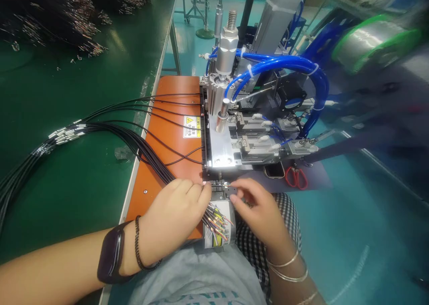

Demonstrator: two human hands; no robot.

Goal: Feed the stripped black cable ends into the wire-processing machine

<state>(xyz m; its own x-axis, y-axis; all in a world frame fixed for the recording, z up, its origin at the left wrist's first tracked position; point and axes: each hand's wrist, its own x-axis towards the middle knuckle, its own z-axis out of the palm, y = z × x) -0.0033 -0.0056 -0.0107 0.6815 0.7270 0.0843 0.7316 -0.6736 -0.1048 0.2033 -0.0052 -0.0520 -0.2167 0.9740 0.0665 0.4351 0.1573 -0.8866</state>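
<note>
Left hand (176,209), closed around a bundle of thin black insulated wires (144,150), over an orange rubber mat (167,97); right hand (254,209), half-open, just beside the small steel wire clamp (219,185) of a pneumatic machine (248,130).

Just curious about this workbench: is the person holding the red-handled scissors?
No, the red-handled scissors lie apart from the left hand and right hand, which are at the black cables.

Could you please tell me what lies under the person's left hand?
The left hand rests over black cables on an orange mat; their stripped tips fan out beyond it. The cable directly beneath the palm is hidden.
</note>
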